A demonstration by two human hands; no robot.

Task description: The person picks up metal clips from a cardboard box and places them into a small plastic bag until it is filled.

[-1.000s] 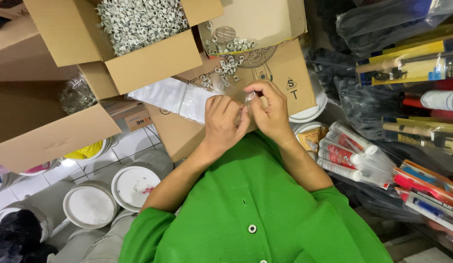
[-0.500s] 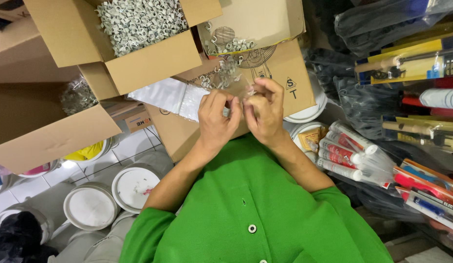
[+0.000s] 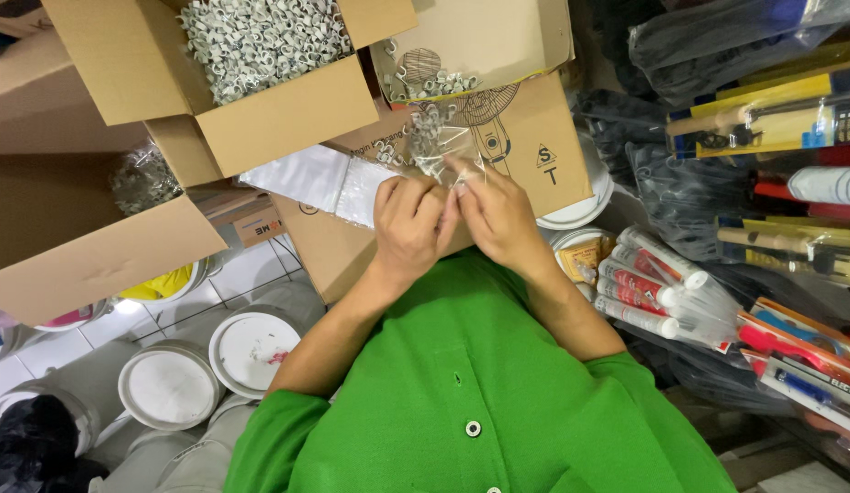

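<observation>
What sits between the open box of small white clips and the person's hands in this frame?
In the head view, a stack of clear plastic bags lies on brown cardboard between the box of white clips and the left hand; the right hand is beside it.

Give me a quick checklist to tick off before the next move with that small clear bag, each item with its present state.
1. Both hands on the bag: left hand and right hand pinch the small clear bag. Ok.
2. Bag holds clips: pale clips show through the plastic. Ok.
3. Bag mouth shut: hidden by fingers. Cannot tell.
4. Support below: the bag hangs over the flat cardboard box. Ok.
5. Loose clips corralled: some lie scattered on the box flap. Not ok.
6. Supply at hand: open box of clips sits just ahead. Ok.
</observation>
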